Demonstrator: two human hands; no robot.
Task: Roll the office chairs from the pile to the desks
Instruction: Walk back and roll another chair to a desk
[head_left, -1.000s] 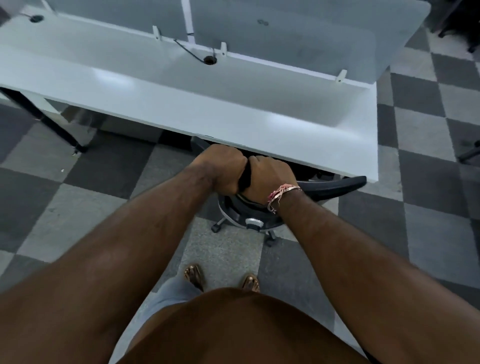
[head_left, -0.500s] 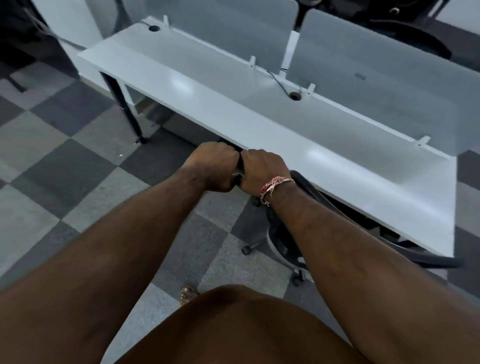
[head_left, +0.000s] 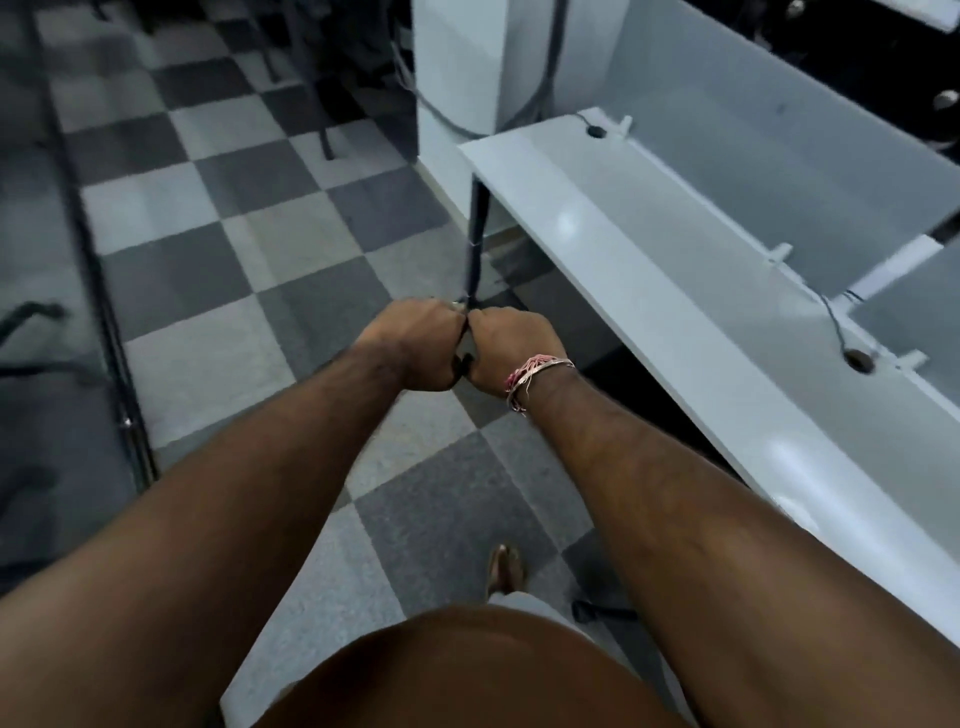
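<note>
Ahead, both arms reach out straight, left hand (head_left: 415, 340) and right hand (head_left: 506, 345) touching, fingers closed around a thin black chair edge (head_left: 461, 364) beside the white tabletop (head_left: 649, 280).

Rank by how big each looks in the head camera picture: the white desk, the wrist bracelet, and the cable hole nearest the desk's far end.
1. White desk, by far the largest.
2. Bracelet on the right wrist.
3. Cable hole, smallest, though it sits farther from the camera.
</note>
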